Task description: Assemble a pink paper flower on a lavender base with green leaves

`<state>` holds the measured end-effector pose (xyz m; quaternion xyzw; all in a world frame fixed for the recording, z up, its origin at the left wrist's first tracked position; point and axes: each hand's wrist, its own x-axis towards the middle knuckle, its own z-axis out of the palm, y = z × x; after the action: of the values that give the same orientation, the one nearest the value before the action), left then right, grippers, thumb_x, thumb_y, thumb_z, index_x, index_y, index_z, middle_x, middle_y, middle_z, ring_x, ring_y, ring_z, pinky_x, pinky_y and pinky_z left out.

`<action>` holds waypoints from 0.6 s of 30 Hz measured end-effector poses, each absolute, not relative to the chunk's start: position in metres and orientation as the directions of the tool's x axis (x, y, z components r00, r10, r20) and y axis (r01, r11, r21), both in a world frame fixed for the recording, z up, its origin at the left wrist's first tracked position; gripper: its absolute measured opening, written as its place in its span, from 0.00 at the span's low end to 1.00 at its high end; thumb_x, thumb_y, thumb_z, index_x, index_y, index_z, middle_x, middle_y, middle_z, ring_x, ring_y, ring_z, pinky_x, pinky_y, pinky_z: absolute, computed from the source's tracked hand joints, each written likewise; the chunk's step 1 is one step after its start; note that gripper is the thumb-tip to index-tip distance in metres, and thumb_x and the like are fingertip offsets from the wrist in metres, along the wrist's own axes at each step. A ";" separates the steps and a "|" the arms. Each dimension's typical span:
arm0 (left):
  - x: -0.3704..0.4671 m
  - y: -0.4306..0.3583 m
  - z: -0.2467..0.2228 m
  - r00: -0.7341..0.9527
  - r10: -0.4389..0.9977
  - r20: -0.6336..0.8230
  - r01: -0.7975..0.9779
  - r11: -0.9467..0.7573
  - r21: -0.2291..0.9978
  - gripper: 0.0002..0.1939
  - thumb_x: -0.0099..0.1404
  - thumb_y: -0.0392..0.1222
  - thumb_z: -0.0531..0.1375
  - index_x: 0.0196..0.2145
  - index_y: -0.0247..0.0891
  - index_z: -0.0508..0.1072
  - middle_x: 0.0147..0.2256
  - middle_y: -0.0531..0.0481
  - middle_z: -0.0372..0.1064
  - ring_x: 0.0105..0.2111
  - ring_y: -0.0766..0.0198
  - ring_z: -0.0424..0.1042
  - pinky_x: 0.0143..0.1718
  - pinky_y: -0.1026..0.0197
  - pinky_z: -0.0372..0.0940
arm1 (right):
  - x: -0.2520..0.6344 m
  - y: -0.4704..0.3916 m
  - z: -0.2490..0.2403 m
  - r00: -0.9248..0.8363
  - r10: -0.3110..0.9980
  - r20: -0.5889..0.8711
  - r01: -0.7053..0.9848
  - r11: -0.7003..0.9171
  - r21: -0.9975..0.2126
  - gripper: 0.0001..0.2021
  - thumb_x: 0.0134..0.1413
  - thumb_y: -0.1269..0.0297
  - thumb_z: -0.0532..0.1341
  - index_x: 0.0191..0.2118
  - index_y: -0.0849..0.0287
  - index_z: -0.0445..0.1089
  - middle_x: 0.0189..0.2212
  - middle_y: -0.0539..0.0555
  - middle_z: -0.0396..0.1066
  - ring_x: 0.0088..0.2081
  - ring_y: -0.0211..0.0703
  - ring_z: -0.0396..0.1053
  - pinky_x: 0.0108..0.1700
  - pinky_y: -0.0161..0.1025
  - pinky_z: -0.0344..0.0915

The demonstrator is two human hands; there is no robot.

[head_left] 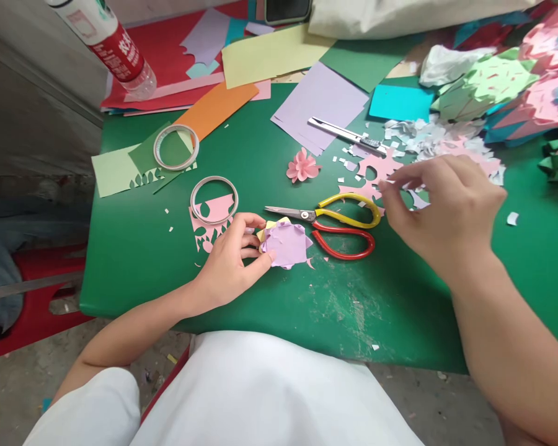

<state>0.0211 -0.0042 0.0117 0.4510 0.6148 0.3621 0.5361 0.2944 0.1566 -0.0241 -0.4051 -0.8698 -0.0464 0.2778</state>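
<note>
Scissors (309, 216) lie right of the purple paper (287, 244), its left edge pinched by the left hand (227, 263); right hand (451, 217) pinches shut near pink scraps (382, 166), on what I cannot tell; green table (260, 313), grey floor (428, 409)

Open green tabletop (260, 303), one strip: nearer the body than the left hand's (227, 266) grip on the purple paper piece (288, 244). Second gap: beyond the grip, between lower tape ring (214, 178) and pink flower (302, 166). Obstacles: scissors (309, 215), just right of and beyond the grip, handles spread across the direct way to the right hand (456, 210); lower tape ring, beyond and left; pink scraps (376, 166) and utility knife (344, 132), farther right, past the scissors.
</note>
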 end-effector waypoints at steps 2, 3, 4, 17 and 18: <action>0.020 -0.003 0.013 -0.021 0.952 -0.306 0.238 0.302 0.923 0.16 0.63 0.39 0.63 0.46 0.42 0.62 0.45 0.50 0.68 0.38 0.68 0.74 0.39 0.64 0.74 | 0.281 0.155 -0.022 -0.583 0.632 0.510 0.646 0.742 -0.181 0.04 0.65 0.64 0.59 0.38 0.55 0.69 0.30 0.57 0.74 0.34 0.45 0.69 0.34 0.42 0.64; 0.020 -0.003 0.013 -0.026 0.959 -0.283 0.283 0.279 0.918 0.15 0.64 0.39 0.63 0.46 0.42 0.63 0.45 0.49 0.68 0.39 0.67 0.74 0.38 0.64 0.74 | 0.274 0.156 -0.023 -0.608 0.611 0.506 0.622 0.763 -0.175 0.04 0.66 0.65 0.58 0.40 0.55 0.70 0.33 0.58 0.76 0.36 0.46 0.70 0.37 0.43 0.66; 0.019 -0.002 0.013 -0.029 0.967 -0.254 0.337 0.249 0.908 0.14 0.64 0.39 0.62 0.45 0.41 0.64 0.44 0.48 0.69 0.40 0.65 0.73 0.39 0.63 0.73 | 0.266 0.157 -0.024 -0.639 0.580 0.506 0.596 0.788 -0.152 0.05 0.66 0.64 0.58 0.42 0.57 0.70 0.34 0.59 0.76 0.38 0.48 0.70 0.38 0.44 0.66; 0.013 -0.001 0.016 -0.001 0.997 -0.073 0.660 0.055 0.749 0.09 0.65 0.38 0.59 0.44 0.40 0.69 0.42 0.49 0.72 0.40 0.61 0.71 0.41 0.60 0.66 | 0.228 0.174 -0.031 -0.645 0.591 0.484 0.554 0.798 -0.236 0.08 0.69 0.63 0.57 0.38 0.55 0.72 0.35 0.56 0.73 0.38 0.46 0.70 0.39 0.44 0.67; 0.012 0.000 0.016 -0.006 0.998 -0.060 0.662 0.049 0.748 0.09 0.65 0.38 0.60 0.44 0.40 0.69 0.41 0.49 0.72 0.40 0.62 0.71 0.39 0.60 0.66 | 0.228 0.171 -0.028 -0.629 0.573 0.525 0.544 0.807 -0.230 0.07 0.68 0.63 0.58 0.38 0.54 0.71 0.34 0.55 0.74 0.37 0.45 0.70 0.38 0.44 0.67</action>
<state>0.0123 -0.0003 0.0161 0.6336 0.6551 0.2720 0.3087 0.2285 0.1706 -0.0283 -0.3095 -0.9021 0.0246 0.2997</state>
